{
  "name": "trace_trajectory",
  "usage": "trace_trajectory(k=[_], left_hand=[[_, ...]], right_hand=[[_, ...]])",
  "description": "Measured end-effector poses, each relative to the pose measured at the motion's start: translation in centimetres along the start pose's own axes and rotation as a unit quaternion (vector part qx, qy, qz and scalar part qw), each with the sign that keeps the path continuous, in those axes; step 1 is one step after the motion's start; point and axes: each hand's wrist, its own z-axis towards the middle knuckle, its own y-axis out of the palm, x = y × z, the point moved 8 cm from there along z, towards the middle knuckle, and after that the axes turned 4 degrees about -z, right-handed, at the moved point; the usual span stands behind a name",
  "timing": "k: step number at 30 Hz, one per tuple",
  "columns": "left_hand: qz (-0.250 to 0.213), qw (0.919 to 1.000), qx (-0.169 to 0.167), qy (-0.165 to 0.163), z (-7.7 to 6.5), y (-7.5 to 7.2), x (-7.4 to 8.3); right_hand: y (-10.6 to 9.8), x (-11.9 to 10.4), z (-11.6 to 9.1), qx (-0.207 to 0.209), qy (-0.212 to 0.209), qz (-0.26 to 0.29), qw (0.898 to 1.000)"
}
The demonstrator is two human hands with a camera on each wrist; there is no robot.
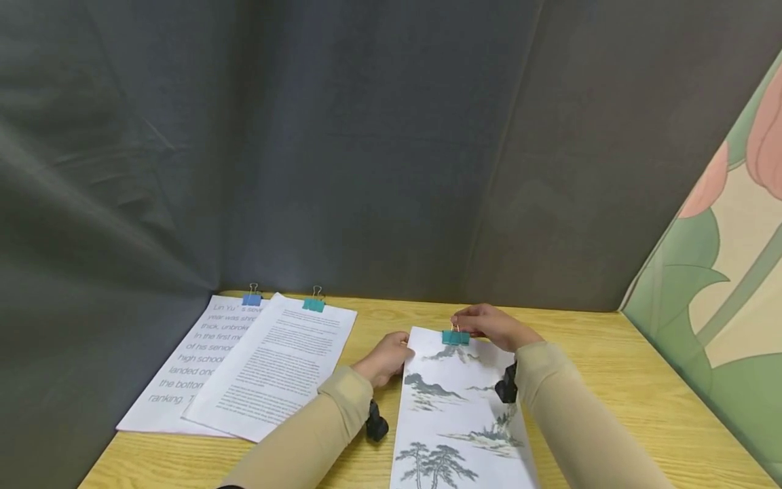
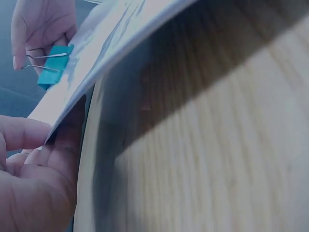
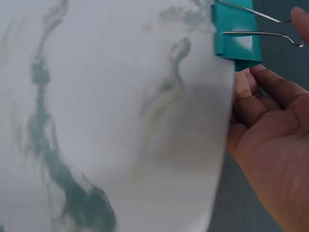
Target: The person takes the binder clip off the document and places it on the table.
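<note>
A sheet stack printed with grey-green ink mountains and pines (image 1: 440, 401) lies in front of me, its top end raised off the table in the left wrist view. A teal binder clip (image 1: 455, 338) sits on its top edge with its wire handles standing out. My left hand (image 1: 383, 358) pinches the stack's left edge near the top, thumb above and fingers beneath. My right hand (image 1: 495, 327) holds the binder clip, the thumb at a wire handle's end and the other fingers behind and under the clip (image 3: 236, 34).
To the left lie two overlapping text documents, one with small print (image 1: 275, 367) and a teal clip (image 1: 314, 305), the other with large print (image 1: 183, 370) and a blue clip (image 1: 252, 299). A dark curtain (image 1: 379, 149) hangs behind the wooden table (image 1: 611, 380); a flowered cloth (image 1: 721, 305) is at right.
</note>
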Motion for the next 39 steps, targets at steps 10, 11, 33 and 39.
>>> trace_trajectory(k=[10,11,33,39], left_hand=[[-0.010,0.9999,0.002,0.011,0.3,1.1,-0.1],[-0.011,0.9999,0.004,0.010,0.4,1.2,-0.2],[0.008,0.9988,0.048,0.005,0.8,0.4,0.0],[0.019,0.9986,0.047,0.011,0.8,0.5,0.0]], right_hand=[[-0.7,0.3,-0.6,-0.023,0.005,0.044,0.999],[-0.7,0.3,-0.7,-0.028,0.003,0.043,0.999],[-1.6,0.6,-0.9,0.016,-0.014,0.001,1.000],[-1.6,0.8,-1.1,0.037,-0.017,0.001,0.999]])
